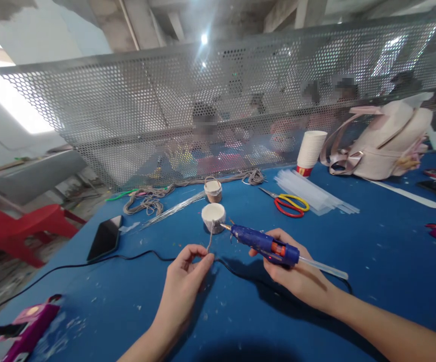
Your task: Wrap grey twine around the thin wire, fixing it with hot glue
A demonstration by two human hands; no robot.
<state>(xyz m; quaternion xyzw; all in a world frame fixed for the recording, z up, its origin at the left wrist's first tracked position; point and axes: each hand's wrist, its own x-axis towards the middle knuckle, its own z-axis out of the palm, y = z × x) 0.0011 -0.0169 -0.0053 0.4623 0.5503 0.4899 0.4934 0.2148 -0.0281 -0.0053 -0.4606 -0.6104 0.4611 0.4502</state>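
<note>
My right hand [296, 274] grips a blue glue gun [265, 244] with a clear glue stick poking out of its back end. The gun's metal tip points left, close to a small upturned paper cup [213, 216] partly wrapped in grey cord. My left hand [189, 266] pinches the loose end of that grey cord [210, 240], which runs up to the cup. A second cord-wrapped cup [213, 190] stands just behind the first.
On the blue table [372, 241] lie red-and-yellow scissors [288, 203], a bundle of clear glue sticks [312, 193], a stack of paper cups [310, 152], a pink backpack [387, 141], a black phone [105, 237], loose cord [146, 201] and pink glue guns [29, 324]. A perforated metal screen [127, 115] stands behind; people sit beyond it.
</note>
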